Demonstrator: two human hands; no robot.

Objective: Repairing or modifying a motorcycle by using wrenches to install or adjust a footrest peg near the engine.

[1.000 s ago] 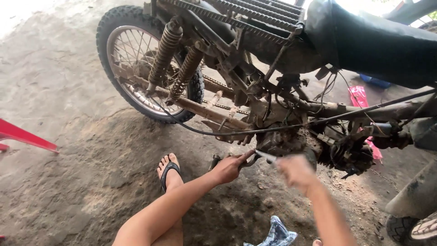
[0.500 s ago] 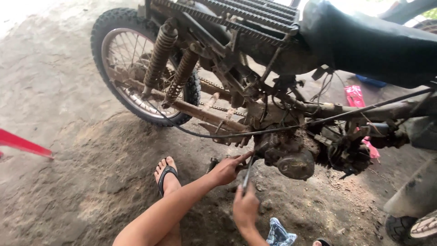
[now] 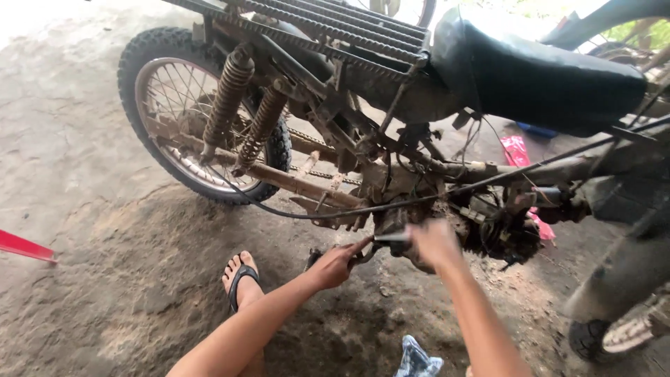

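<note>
Your left hand (image 3: 335, 267) sits just below the engine (image 3: 447, 216), fingers curled, index finger stretched up toward the case's lower left corner. It looks closed on something small and dark there, but what it grips cannot be told.

Your right hand (image 3: 434, 241) is blurred, right against the engine's lower front. It is closed round the handle end of a slim metal tool (image 3: 391, 237), whose shaft runs level toward your left fingertip. The two hands meet at one spot under the engine, probably so the left can steady or guide the tip while the right drives it.

The engine hangs in the bike frame, caked with mud. A black cable (image 3: 328, 213) droops across in front of it, above both hands, and runs up to the right.

Left of the engine: the chain (image 3: 314, 150) and swingarm (image 3: 279, 178) lead to the rear wheel (image 3: 202, 119), with two rusty shocks (image 3: 244, 105) leaning over it. Above the engine, the black seat (image 3: 537, 70), and the rack (image 3: 314, 28) left of that.

Well below and left of the engine your foot in a black sandal (image 3: 239, 279) is planted on the dirt floor (image 3: 91, 293), likely to brace your crouch. A blue-white cloth (image 3: 417, 359) lies below the engine at the frame edge. Pink scraps (image 3: 516, 150) lie behind the engine, to its right. A red piece (image 3: 24, 246) pokes in far left.
</note>
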